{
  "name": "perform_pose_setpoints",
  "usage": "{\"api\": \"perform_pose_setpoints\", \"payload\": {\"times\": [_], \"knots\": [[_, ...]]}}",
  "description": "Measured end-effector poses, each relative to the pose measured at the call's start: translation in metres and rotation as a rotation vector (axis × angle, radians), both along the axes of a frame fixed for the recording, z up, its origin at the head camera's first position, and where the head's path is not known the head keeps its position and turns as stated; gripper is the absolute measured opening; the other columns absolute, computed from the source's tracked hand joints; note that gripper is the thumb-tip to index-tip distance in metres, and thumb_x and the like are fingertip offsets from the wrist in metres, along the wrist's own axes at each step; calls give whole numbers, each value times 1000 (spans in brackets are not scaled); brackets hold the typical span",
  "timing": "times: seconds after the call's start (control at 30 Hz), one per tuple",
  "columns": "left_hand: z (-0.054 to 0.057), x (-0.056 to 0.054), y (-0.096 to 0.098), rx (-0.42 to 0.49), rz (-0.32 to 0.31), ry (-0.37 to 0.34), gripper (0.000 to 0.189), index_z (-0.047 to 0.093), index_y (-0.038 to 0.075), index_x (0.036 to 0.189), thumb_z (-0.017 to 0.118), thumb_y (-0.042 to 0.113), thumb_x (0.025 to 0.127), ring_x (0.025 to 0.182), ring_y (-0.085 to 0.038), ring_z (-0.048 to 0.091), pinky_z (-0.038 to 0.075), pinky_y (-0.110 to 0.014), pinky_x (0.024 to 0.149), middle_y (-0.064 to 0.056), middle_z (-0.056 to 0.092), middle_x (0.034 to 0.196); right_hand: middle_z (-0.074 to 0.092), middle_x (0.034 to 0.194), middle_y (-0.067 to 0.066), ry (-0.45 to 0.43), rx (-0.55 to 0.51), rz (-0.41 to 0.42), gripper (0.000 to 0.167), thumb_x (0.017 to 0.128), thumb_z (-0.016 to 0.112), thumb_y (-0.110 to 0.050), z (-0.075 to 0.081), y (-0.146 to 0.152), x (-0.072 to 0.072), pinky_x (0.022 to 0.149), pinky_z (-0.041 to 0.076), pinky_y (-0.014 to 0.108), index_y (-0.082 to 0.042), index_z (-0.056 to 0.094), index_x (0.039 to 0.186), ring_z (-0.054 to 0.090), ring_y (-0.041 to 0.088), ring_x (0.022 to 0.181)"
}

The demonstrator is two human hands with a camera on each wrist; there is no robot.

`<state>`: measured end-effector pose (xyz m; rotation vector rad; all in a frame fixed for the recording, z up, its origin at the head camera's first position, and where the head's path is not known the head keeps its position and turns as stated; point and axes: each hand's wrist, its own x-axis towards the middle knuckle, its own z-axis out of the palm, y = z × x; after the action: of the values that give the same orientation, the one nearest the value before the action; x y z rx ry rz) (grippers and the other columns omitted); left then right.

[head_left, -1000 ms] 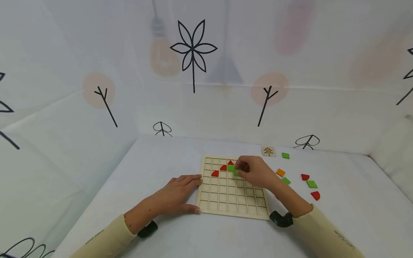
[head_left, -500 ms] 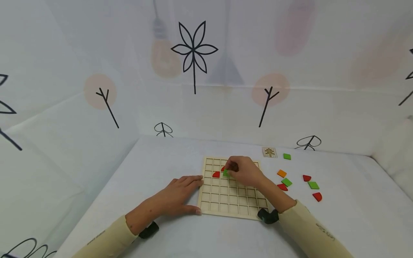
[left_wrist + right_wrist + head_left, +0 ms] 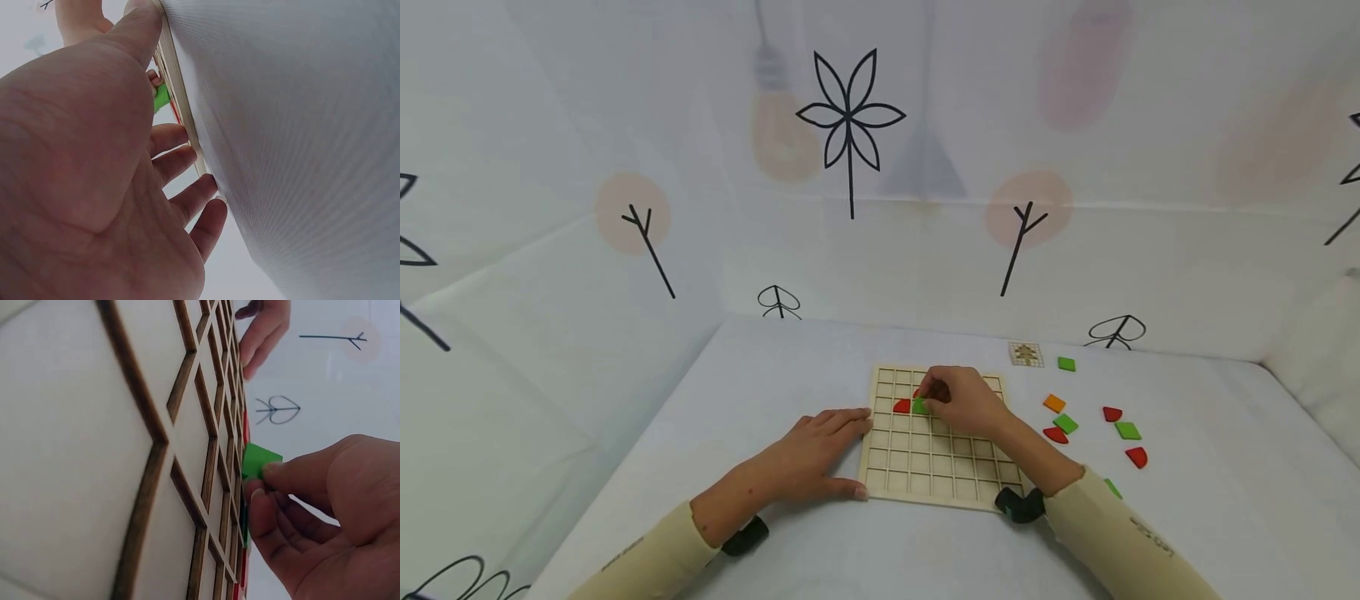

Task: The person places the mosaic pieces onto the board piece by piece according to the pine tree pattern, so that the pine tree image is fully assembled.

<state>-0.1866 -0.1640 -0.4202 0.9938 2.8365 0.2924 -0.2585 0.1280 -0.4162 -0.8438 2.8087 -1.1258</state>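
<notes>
While white cloth (image 3: 805, 367) bears the gridded board (image 3: 942, 462), plant-printed walls (image 3: 898, 267) stand behind.

- We see a white backdrop (image 3: 887, 267) rising behind the white tabletop (image 3: 775, 367).
- On it, we find a black six-petalled flower drawing (image 3: 850, 114).
- Left of the flower, we make out a pale orange light-bulb print (image 3: 786, 137).

The right hand (image 3: 964, 403) is displaced leftward over the grid board (image 3: 921, 463), bringing its pinched green tile (image 3: 919, 407) just beside the leftmost red piece (image 3: 902, 407).
</notes>
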Motion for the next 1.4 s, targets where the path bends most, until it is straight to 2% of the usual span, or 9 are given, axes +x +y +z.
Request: {"api": "perform_pose_setpoints", "payload": {"times": [0.2,0.47,0.7,0.97,1.17,1.4], "knots": [[-2,-1,0,-10,2,0,97,37,20,165,67,74,91,157,-22,31,36,-54,120,4,29,173,70,92,-3,6,15,2,8,95,74,-1,-1,1,-1,77,55,32,-8,73,99,63,10,80],[-4,-2,-2,-13,-5,5,97,36,21,166,65,76,91,158,-21,30,36,-53,120,6,27,173,65,95,-1,67,77,8,10,95,75,-1,-2,2,-1,74,52,31,-8,75,103,58,10,79],[-4,-1,-3,-5,-3,4,95,36,21,165,66,73,92,158,-22,29,35,-54,120,5,27,174,65,95,-1,65,86,-3,9,95,75,-2,4,4,3,76,53,33,-8,75,102,59,12,81],[-3,-1,-1,-24,-2,5,96,34,20,166,66,73,92,157,-22,30,36,-54,120,4,27,174,65,92,-2,73,109,-36,7,97,74,-2,13,30,12,75,54,34,-9,74,100,60,14,81],[0,0,0,-35,8,7,97,34,20,166,66,73,91,158,-22,29,36,-54,120,4,27,174,69,92,-2,58,101,-73,7,97,73,-2,17,51,15,74,55,31,-7,73,103,60,13,80],[-1,0,1,-39,14,-1,97,34,21,167,68,72,91,158,-21,29,36,-53,120,5,27,174,69,97,-1,40,141,-173,11,97,74,-4,19,79,23,76,56,34,-7,73,108,61,16,84]]}}
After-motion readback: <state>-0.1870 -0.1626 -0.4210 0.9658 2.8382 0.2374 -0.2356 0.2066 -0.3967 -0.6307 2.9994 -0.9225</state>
